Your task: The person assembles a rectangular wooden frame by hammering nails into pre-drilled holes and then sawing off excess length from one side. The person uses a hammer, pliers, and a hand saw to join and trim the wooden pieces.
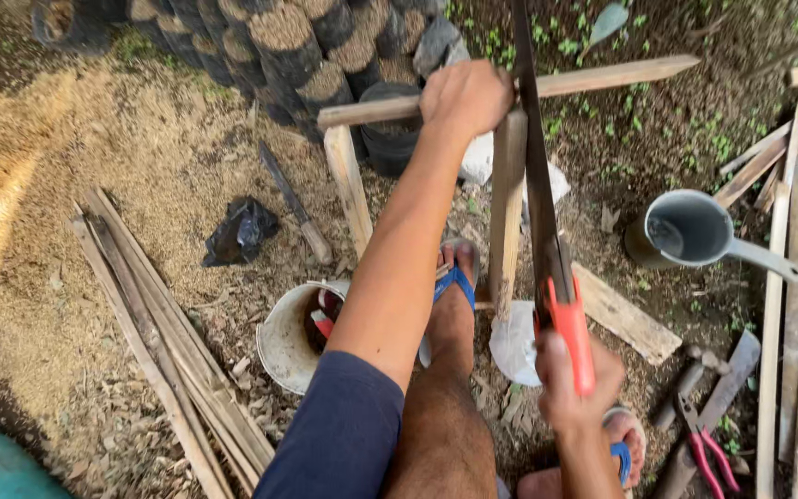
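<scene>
Item: hand saw [547, 249], red grip, blade running almost straight away from me, up and slightly left. My right hand [573, 383] is wrapped shut around that grip, low and near my body. Item: pale wooden stick [602, 78], long axis left to right, crossing the blade near square. My left hand [465, 97] clamps it just left of the blade, over an upright post [507, 208] steadied by my sandalled foot [454, 286].
</scene>
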